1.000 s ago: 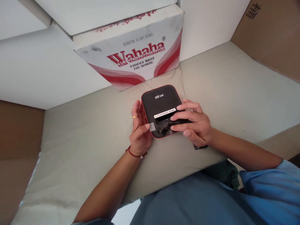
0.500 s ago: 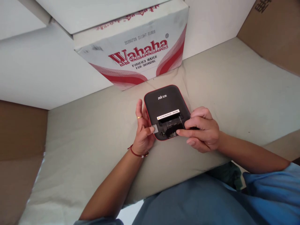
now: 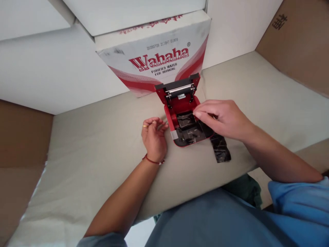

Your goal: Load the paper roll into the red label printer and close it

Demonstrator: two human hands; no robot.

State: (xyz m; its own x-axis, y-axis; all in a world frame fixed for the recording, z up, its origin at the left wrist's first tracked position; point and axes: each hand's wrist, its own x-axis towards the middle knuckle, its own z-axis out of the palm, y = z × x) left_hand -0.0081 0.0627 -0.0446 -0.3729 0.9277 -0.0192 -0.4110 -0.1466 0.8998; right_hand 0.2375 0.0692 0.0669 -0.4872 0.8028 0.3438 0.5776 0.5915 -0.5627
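Note:
A small red and black label printer (image 3: 168, 115) sits on the cloth-covered surface with its lid (image 3: 177, 84) raised, showing a roller and a red interior. Crumpled, shiny black film (image 3: 186, 120) lies inside it. My right hand (image 3: 221, 118) reaches over the printer's right side, thumb and forefinger pinched at the film's edge; the exact contact is partly hidden. Below that hand, a strip of glossy black film (image 3: 221, 149) rests on the cloth. Just left of the printer is my left hand (image 3: 155, 137), its fingers loosely curled and holding nothing visible.
A Wahaha water carton (image 3: 159, 58) stands close behind the raised lid. White boxes (image 3: 51, 75) back the surface, with brown cardboard (image 3: 23, 144) at left and another brown cardboard panel (image 3: 300, 44) at right. The beige cloth (image 3: 102, 157) covers the surface.
The printer's lid has swung up from closed to open. My left hand has let go of the printer's side, and my right hand has moved up over the opening. The black strip on the cloth now shows.

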